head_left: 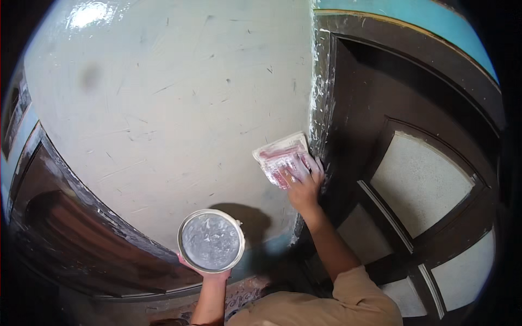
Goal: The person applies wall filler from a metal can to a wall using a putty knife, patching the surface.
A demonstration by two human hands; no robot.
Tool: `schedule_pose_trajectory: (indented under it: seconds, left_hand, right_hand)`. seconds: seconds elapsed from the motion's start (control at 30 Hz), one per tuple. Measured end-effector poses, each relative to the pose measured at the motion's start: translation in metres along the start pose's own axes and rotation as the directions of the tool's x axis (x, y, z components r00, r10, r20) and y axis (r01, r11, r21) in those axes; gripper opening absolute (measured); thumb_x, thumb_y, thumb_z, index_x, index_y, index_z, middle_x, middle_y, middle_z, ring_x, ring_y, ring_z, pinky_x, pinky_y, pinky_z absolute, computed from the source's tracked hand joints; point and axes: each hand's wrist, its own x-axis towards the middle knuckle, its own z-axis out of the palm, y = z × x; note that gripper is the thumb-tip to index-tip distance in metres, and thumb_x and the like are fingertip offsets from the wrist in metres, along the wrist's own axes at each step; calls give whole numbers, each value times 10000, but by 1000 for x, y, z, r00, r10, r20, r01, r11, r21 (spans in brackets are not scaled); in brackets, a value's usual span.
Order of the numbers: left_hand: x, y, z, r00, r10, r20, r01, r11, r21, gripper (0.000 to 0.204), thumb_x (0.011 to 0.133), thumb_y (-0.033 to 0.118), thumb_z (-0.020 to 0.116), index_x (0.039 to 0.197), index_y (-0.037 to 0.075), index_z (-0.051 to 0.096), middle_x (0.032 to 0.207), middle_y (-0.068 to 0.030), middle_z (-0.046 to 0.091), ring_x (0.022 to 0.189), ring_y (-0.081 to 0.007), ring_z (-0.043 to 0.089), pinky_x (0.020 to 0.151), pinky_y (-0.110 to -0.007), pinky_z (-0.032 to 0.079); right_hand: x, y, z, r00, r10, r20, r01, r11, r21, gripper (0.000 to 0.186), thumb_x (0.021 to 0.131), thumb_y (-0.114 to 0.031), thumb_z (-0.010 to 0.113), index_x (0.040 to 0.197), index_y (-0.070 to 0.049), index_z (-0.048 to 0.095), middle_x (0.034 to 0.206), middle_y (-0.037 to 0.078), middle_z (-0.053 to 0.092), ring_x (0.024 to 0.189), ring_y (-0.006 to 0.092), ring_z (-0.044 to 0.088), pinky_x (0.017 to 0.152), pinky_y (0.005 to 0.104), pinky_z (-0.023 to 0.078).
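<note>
From below, my left hand [216, 274] holds up a round, shallow metal pan [211, 243] with a pale rim. Its grey inside is streaked with white putty. Most of the fingers of that hand are hidden under the pan. My right hand [305, 185], whitened with putty, grips a flat, red-and-white putty spreader [281, 156] against the wall [179, 119], close to the dark door frame. The wall is coated pale and marked with short dark scratches and patches.
On the right is a dark brown door [359, 98] with pale panels, its frame [322, 98] splashed white. A brown arched wooden panel [65, 228] stands at the left. A turquoise band [413, 22] runs above the door.
</note>
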Motion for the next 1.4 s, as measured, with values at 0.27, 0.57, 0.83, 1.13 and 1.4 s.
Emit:
schedule_pose_trajectory:
  seconds: [0.27,0.57,0.83,1.13,1.4]
  left_hand:
    - [6,-10,0,938,-338,-80,347,922,172,941,742,835,462,1439,203,416,1463,-136,435,1276,-465,452,956,-707,404]
    - [-42,-54,-48,946,-180,-269,209,975,82,871,794,787,429,1438,200,423,1470,-104,437,1312,-402,439,1035,-670,352]
    - [-58,-52,-60,946,-152,-285,192,974,118,930,751,805,476,1438,180,423,1458,-152,438,1290,-463,440,1022,-678,360]
    - [-76,-76,-56,923,-48,-383,92,991,98,905,757,813,455,1419,196,448,1453,-109,452,1301,-404,447,1045,-660,347]
    - [-86,-68,-52,933,-53,-355,117,980,161,949,730,828,482,1420,179,443,1437,-150,459,1269,-476,450,1031,-665,362]
  right_hand:
    - [-91,8,22,983,43,176,-47,999,19,263,849,-184,619,1040,-315,742,1352,20,545,1300,284,413,1096,564,217]
    - [-30,9,14,974,39,222,-43,999,14,385,820,-131,616,1136,-332,703,1395,5,504,1313,311,381,1084,601,209]
    - [-60,0,-24,977,161,136,-195,935,296,417,731,-67,610,1120,-193,689,1160,51,562,1142,299,430,915,448,324]
    - [-47,0,-5,616,526,586,-660,-60,749,304,935,-11,555,1213,-17,432,1120,73,581,957,101,551,749,258,475]
    - [-30,0,27,542,475,693,-671,-252,698,228,963,-61,529,1186,-17,556,1037,10,623,892,84,567,706,245,485]
